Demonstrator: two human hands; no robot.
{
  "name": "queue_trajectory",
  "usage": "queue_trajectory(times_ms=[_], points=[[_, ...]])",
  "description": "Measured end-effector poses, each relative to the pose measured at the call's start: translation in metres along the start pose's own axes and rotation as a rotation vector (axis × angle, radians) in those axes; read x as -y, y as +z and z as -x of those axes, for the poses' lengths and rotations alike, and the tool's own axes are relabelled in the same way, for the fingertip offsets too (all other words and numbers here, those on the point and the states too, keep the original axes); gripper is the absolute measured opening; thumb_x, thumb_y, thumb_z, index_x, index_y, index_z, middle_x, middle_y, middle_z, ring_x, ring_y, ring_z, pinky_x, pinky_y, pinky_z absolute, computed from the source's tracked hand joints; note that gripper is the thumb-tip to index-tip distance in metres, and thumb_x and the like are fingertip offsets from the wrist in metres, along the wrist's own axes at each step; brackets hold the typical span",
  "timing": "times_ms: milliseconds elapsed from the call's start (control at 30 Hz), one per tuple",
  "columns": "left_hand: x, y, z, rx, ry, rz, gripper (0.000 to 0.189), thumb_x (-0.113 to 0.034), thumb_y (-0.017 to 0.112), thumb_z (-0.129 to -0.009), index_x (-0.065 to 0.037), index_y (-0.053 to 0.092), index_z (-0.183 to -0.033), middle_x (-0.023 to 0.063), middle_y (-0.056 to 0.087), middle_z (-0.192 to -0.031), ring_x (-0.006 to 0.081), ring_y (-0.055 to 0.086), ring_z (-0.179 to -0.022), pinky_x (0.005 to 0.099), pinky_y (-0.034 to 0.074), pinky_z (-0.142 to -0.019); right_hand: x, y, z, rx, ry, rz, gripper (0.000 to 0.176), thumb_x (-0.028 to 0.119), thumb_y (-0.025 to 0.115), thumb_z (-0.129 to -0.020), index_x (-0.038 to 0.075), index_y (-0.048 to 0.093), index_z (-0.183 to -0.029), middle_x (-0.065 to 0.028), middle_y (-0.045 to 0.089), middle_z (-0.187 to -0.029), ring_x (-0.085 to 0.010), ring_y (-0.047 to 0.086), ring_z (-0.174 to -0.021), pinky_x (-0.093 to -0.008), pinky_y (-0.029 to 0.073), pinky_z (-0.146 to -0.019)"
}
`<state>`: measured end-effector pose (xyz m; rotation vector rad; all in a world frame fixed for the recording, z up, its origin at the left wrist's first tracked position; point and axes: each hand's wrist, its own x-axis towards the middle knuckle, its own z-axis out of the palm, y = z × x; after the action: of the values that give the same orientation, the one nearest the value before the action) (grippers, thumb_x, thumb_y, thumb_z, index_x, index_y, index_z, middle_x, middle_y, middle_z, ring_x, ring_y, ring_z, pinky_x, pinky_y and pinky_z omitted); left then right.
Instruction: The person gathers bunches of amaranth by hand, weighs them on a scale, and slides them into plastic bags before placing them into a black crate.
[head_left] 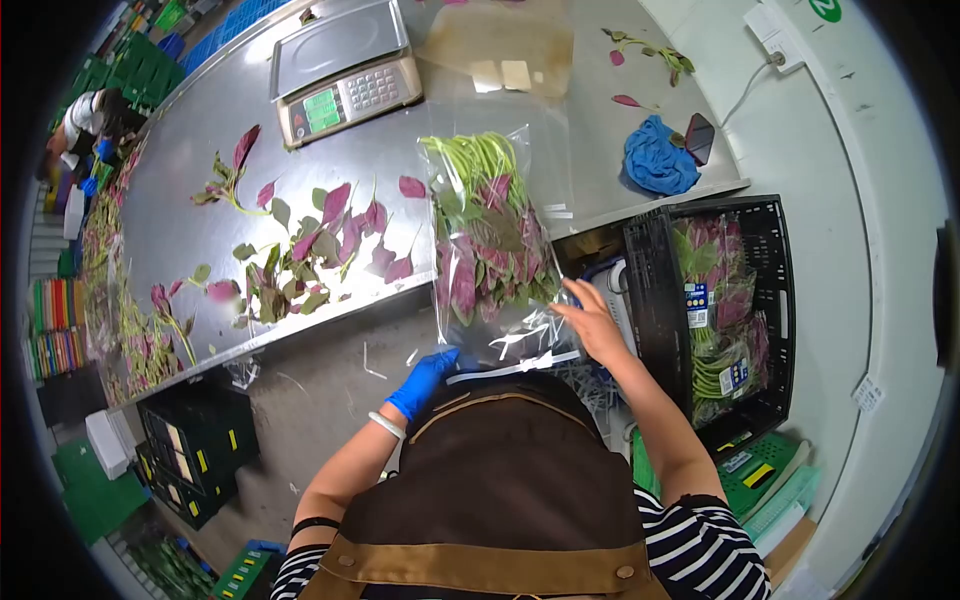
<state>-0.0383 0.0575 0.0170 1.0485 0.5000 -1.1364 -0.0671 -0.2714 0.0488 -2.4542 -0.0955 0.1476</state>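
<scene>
A clear plastic bag (490, 240) filled with red-and-green leafy stalks lies at the edge of a steel table (190, 190), its open end toward me. My left hand (425, 382), in a blue glove, pinches the bag's open end at its left corner. My bare right hand (590, 322) holds the same open end at its right side. Green stems fill the bag's far end, purple leaves the near end.
Loose purple and green leaves (300, 250) lie scattered on the table. A weighing scale (345, 70) stands at the back. A black crate (725, 300) on the right holds packed, labelled bags. A blue cloth (655, 155) and a phone (698, 137) lie behind it. Another person (85, 120) works far left.
</scene>
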Motion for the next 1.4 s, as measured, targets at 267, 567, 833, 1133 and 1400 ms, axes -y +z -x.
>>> queue_trajectory(times_ms=[267, 567, 833, 1133, 1400], points=[[0.022, -0.011, 0.003, -0.044, 0.216, -0.068, 0.028, -0.015, 0.049, -0.093, 0.002, 0.059, -0.113, 0.0106, 0.064, -0.105, 0.0205, 0.062, -0.098, 0.0337, 0.048, -0.089, 0.105, 0.037, -0.017, 0.026, -0.551, 0.048, 0.016, 0.015, 0.062, -0.074, 0.007, 0.057, -0.086, -0.0045, 0.056, -0.087, -0.0234, 0.053, -0.089, -0.0358, 0.047, -0.076], [0.021, -0.002, 0.014, -0.189, 0.154, 0.104, 0.025, -0.016, 0.048, -0.094, -0.001, 0.059, -0.110, 0.0082, 0.064, -0.100, 0.0194, 0.063, -0.091, 0.0330, 0.050, -0.085, 0.114, 0.104, -0.004, 0.286, -0.608, 0.099, 0.014, 0.019, 0.062, -0.078, 0.007, 0.056, -0.081, -0.0065, 0.054, -0.083, -0.0238, 0.055, -0.084, -0.0363, 0.045, -0.072], [0.022, -0.004, 0.014, -0.133, 0.170, 0.128, 0.024, -0.014, 0.047, -0.094, -0.001, 0.059, -0.110, 0.0078, 0.062, -0.104, 0.0173, 0.060, -0.095, 0.0328, 0.049, -0.084, 0.131, 0.099, -0.018, 0.157, -0.497, 0.067, 0.012, 0.017, 0.059, -0.077, 0.006, 0.058, -0.079, -0.0063, 0.055, -0.082, -0.0240, 0.055, -0.084, -0.0376, 0.045, -0.073], [0.015, -0.002, 0.025, -0.047, 0.465, -0.500, 0.032, 0.004, 0.054, -0.082, -0.003, 0.059, -0.112, 0.0057, 0.063, -0.105, 0.0106, 0.057, -0.096, 0.0272, 0.048, -0.084, 0.126, 0.092, -0.017, 0.168, -0.534, -0.185, 0.012, 0.019, 0.062, -0.077, 0.008, 0.058, -0.077, -0.0061, 0.057, -0.081, -0.0248, 0.057, -0.082, -0.0371, 0.042, -0.073], [0.022, -0.010, 0.015, -0.143, 0.155, 0.189, 0.022, -0.012, 0.049, -0.092, -0.003, 0.060, -0.109, 0.0058, 0.063, -0.104, 0.0155, 0.059, -0.095, 0.0288, 0.048, -0.085, 0.131, 0.112, -0.025, 0.228, -0.421, 0.084, 0.019, 0.018, 0.067, -0.074, 0.003, 0.057, -0.080, -0.0098, 0.057, -0.083, -0.0266, 0.057, -0.087, -0.0385, 0.044, -0.076]])
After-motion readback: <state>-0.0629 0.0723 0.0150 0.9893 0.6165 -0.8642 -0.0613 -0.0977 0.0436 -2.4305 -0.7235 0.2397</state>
